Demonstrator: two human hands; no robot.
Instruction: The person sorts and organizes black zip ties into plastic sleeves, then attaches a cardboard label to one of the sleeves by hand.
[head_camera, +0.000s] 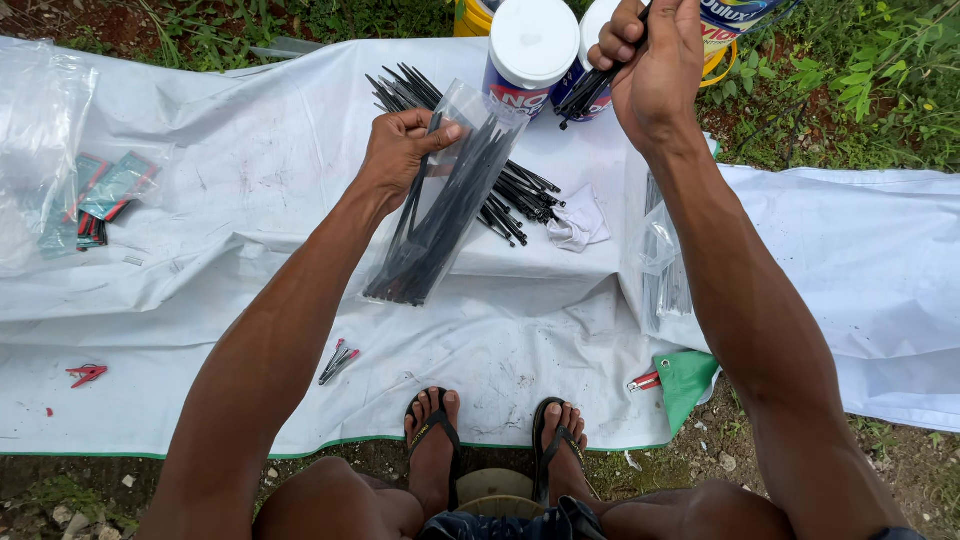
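We grip a clear plastic bag of black cable ties by its open top in our left hand, while our right hand is closed around a small bundle of black ties above it. Loose black ties lie just beyond the left hand on the white plastic sheet, and white-lidded tubs stand beside the right hand.

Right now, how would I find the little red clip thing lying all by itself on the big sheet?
Start at the big white sheet spread on the ground and go to its near left corner, far from the left hand holding the clear bag of black ties. The red clip lies there alone. It is all red, unlike the grey and red clip nearer the feet.
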